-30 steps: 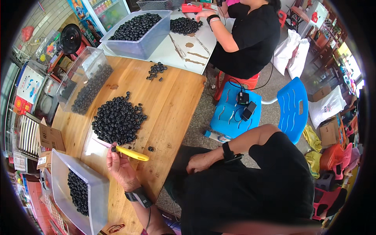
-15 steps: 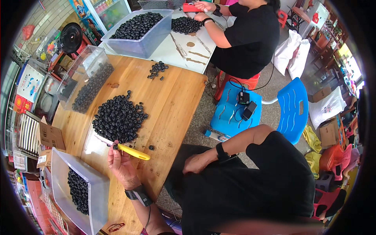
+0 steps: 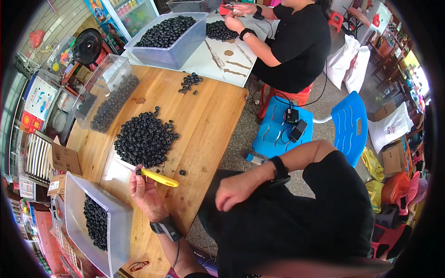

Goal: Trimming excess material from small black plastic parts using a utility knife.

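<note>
My left hand [image 3: 147,197] is over the wooden table, with fingertips pinched on a small black round piece [image 3: 138,171]. Right by those fingertips is a yellow-handled knife [image 3: 161,178]; its pale blade points toward a heap of black round pieces [image 3: 144,139], many with a hole in them. Whether my fingers touch the knife, I cannot tell. One loose black piece [image 3: 182,172] lies beyond the handle. Above my lap, off the table's right edge, my right hand [image 3: 238,189] has its fingers curled in; what they may hold is hidden.
Clear plastic bins with black pieces stand at near left [image 3: 121,231] and far left [image 3: 83,111]. A larger bin [image 3: 185,51] sits on the white table [image 3: 218,58], where another person [image 3: 296,51] works. To the right is a blue chair [image 3: 347,129].
My right hand has risen a little from my lap. My left hand stays beside the knife. The whole view has shifted slightly, and the other person's hands have moved left.
</note>
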`<move>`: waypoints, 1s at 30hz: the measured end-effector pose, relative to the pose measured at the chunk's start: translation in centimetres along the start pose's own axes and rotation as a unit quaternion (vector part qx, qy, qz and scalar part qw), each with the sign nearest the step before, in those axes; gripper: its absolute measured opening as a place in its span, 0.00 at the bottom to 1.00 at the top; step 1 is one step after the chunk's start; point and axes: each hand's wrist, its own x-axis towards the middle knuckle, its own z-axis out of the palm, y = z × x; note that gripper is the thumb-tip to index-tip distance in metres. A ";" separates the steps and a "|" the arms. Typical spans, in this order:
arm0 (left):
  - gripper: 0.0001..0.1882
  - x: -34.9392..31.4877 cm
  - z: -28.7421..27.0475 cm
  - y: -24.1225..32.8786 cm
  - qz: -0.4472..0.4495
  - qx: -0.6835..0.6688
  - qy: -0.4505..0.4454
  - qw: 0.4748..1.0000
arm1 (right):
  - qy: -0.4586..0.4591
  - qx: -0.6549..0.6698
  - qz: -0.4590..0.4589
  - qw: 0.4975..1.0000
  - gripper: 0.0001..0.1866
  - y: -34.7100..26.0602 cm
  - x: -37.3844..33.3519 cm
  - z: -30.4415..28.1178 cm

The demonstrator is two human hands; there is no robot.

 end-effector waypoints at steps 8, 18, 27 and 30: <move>0.14 0.1 -0.5 -0.2 0.014 0.002 0.005 1.000 | 0.047 -0.005 0.010 0.999 0.11 -4.5 2.3 -4.2; 0.13 0.0 -0.3 -0.5 0.002 -0.012 0.008 1.000 | 0.176 0.159 0.461 0.855 0.32 -0.4 -18.1 5.2; 0.13 0.3 -1.1 -0.4 -0.008 -0.030 0.012 0.999 | 0.208 0.117 0.427 0.872 0.19 -1.1 -16.3 6.5; 0.12 0.3 -0.9 -0.4 -0.016 -0.037 0.015 0.999 | 0.190 0.083 0.443 0.872 0.18 -1.1 -16.3 6.1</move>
